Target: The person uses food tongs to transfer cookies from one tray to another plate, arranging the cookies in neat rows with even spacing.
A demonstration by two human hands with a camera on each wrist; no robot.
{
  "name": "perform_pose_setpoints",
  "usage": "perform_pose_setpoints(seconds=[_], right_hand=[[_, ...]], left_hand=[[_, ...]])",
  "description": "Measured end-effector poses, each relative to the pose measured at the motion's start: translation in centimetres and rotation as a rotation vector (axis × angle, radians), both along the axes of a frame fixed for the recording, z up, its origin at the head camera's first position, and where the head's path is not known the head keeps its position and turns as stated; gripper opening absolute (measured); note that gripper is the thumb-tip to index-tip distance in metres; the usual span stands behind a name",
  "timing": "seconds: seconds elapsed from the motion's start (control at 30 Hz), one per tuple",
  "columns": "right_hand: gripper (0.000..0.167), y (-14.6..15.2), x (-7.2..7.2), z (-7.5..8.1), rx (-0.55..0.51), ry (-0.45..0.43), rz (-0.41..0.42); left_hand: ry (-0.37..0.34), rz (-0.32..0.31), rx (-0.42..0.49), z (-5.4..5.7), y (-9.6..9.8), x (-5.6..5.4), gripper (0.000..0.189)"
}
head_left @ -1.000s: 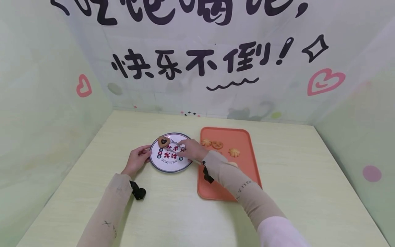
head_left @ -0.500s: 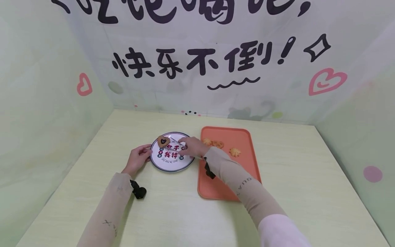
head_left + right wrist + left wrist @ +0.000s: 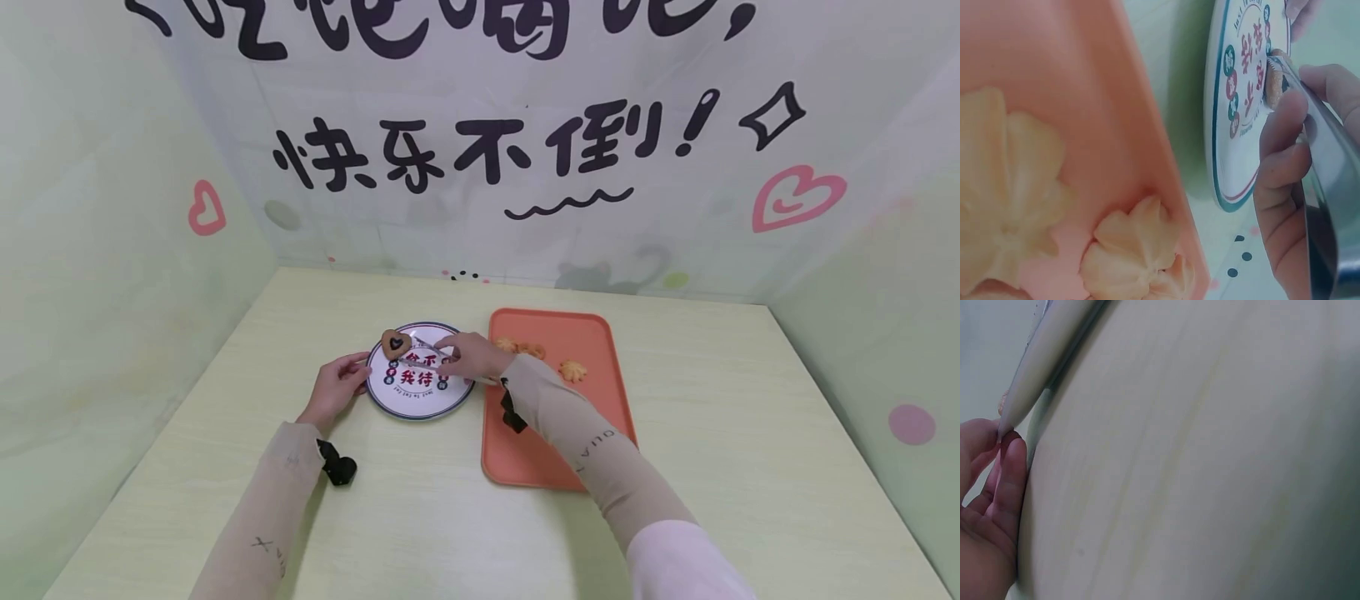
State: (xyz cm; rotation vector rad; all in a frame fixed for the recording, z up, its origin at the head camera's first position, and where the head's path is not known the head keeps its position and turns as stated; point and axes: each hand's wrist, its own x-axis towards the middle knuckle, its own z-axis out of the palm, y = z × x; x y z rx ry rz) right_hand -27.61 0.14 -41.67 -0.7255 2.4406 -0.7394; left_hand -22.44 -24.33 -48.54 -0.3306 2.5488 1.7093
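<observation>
My left hand (image 3: 336, 387) pinches the left rim of a round white plate (image 3: 416, 407) with a blue edge and printed characters. In the left wrist view, thumb and fingers meet at the plate's rim (image 3: 1041, 372). On the plate's upper left lies a brown rounded-triangle cookie (image 3: 396, 344) with a dark heart centre. My right hand (image 3: 480, 357) holds metal tongs (image 3: 1335, 181) over the plate. Their two arms stand spread, with the tips right beside the cookie. In the right wrist view, the tongs partly cover the cookie (image 3: 1274, 87).
An orange tray (image 3: 517, 458) lies right of the plate, under my right forearm. It holds a flower-shaped cookie (image 3: 572, 371), a pretzel-like cookie (image 3: 532, 350) and another flower-shaped one (image 3: 505, 344) near its back left. A printed wall (image 3: 420, 242) rises behind the table.
The tongs' tips have spread a little and drawn slightly right of the cookie, which stays on the plate. The left hand keeps its hold on the rim.
</observation>
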Motion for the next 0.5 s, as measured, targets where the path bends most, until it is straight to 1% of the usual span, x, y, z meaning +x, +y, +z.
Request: perform_pose_setpoints(seconds=[0.17, 0.3, 0.5], right_hand=[[0.049, -0.1, -0.1, 0.4, -0.030, 0.042, 0.006], [0.050, -0.8, -0.1, 0.6, -0.038, 0.053, 0.011], [0.050, -1.9, -0.1, 0.4, -0.040, 0.105, 0.028]], left_hand=[[0.008, 0.005, 0.002, 0.1, -0.1, 0.0, 0.038], [0.008, 0.002, 0.010, -0.2, -0.2, 0.0, 0.038], [0.009, 0.001, 0.031, -0.2, -0.2, -0.1, 0.037]])
